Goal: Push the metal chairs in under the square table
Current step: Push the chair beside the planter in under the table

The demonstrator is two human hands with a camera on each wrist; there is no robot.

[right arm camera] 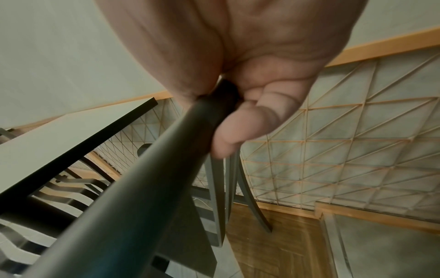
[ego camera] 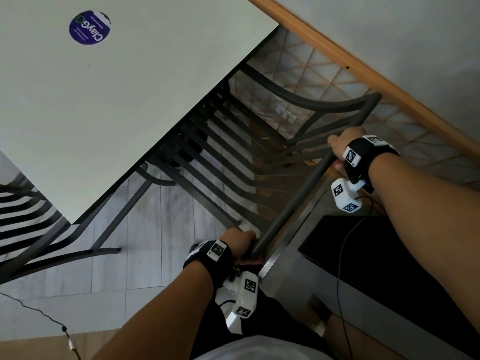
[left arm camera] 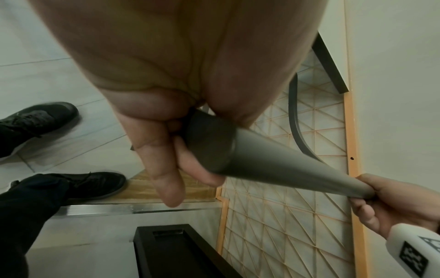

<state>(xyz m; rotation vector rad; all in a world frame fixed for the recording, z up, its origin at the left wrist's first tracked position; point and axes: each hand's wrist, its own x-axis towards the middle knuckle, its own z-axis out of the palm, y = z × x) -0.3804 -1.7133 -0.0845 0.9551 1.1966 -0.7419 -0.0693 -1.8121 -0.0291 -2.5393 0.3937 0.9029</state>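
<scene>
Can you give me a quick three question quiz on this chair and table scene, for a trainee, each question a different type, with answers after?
1. True or false: both hands grip the top rail of the chair.
2. Multiple choice: the round purple sticker lies on A) the floor, B) the table, C) the chair seat.
3. Fill the gap: a second chair shows at the ____ edge of the head view.

Key:
1. True. The left hand holds one end of the rail and the right hand holds it further along.
2. B.
3. Left.
</scene>
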